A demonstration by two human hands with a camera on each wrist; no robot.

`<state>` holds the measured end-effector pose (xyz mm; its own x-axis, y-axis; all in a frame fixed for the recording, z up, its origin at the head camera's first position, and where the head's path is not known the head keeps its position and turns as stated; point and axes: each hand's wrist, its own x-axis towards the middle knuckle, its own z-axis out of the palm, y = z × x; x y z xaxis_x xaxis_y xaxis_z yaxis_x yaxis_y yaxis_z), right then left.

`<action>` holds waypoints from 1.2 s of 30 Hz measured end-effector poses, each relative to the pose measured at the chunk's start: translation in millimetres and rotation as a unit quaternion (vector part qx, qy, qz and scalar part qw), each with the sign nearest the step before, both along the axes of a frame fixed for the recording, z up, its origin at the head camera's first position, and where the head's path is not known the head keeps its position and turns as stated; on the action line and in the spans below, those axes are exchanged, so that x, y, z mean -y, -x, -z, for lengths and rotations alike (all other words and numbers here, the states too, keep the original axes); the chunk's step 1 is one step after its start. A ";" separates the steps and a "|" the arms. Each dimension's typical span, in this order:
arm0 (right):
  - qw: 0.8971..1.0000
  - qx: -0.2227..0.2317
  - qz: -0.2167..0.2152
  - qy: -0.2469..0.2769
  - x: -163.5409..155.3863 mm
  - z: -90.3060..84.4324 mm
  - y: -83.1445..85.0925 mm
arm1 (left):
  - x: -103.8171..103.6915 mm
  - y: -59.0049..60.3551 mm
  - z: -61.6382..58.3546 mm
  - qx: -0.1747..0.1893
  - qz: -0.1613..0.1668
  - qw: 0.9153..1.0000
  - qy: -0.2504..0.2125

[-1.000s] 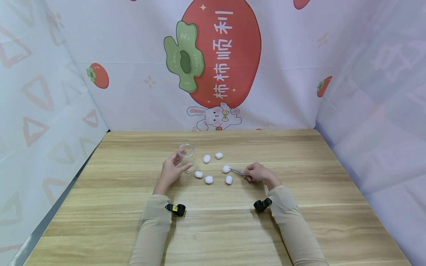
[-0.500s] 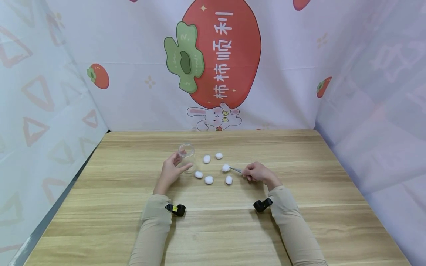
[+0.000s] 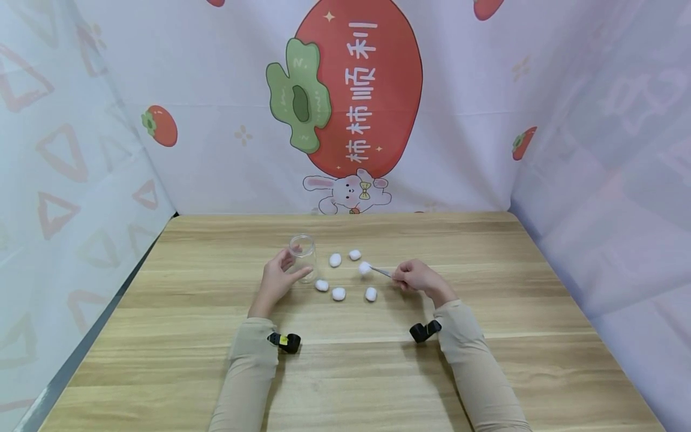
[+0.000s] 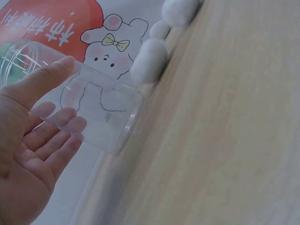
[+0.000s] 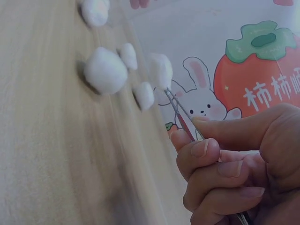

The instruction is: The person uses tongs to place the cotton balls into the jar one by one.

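My left hand (image 3: 276, 280) grips a clear, open-topped jar (image 3: 306, 257), thumb on its near side and fingers round the other. The jar stands upright on the table, and no cotton ball shows through its wall. In my right hand (image 3: 418, 278) metal tweezers (image 3: 382, 272) are pinched between thumb and fingers. Their tips hold a white cotton ball (image 5: 161, 71), which hangs just over the wood in the right wrist view. Between the hands lie several more cotton balls, one (image 3: 321, 285) right beside the jar's base and another (image 3: 370, 294) nearest the right hand.
Two cotton balls (image 3: 335, 260) lie farther back, right of the jar. A wood-grain table (image 3: 345, 378) carries everything. Behind it hangs a white printed cloth (image 3: 216, 162), with similar cloth on both sides. Black wrist cameras (image 3: 426, 332) sit on both sleeves.
The tweezers have lifted the cotton ball off the table, slightly up and to the left, with my right hand rising a little. My left hand and the jar stay in place.
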<state>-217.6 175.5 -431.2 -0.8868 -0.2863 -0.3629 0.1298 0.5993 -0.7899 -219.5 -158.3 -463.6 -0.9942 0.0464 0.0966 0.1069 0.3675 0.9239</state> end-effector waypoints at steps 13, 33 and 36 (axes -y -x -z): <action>1.000 -0.013 -0.005 0.019 4.8 -12.4 2.0 | -0.9 -0.6 1.4 -0.003 -0.002 1.000 0.003; 0.999 -0.035 -0.014 0.020 20.0 -33.2 6.2 | 0.8 2.4 3.1 0.003 -0.004 1.000 0.003; 0.999 -0.038 -0.021 0.019 22.3 -36.4 6.8 | 0.7 1.8 2.6 0.004 -0.005 1.000 0.004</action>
<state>-224.3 153.2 -394.8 -0.8985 -0.3357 -0.2830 0.0439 0.5726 -0.8186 -221.3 -158.9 -466.2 -0.9954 0.0366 0.0889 0.0962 0.3752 0.9219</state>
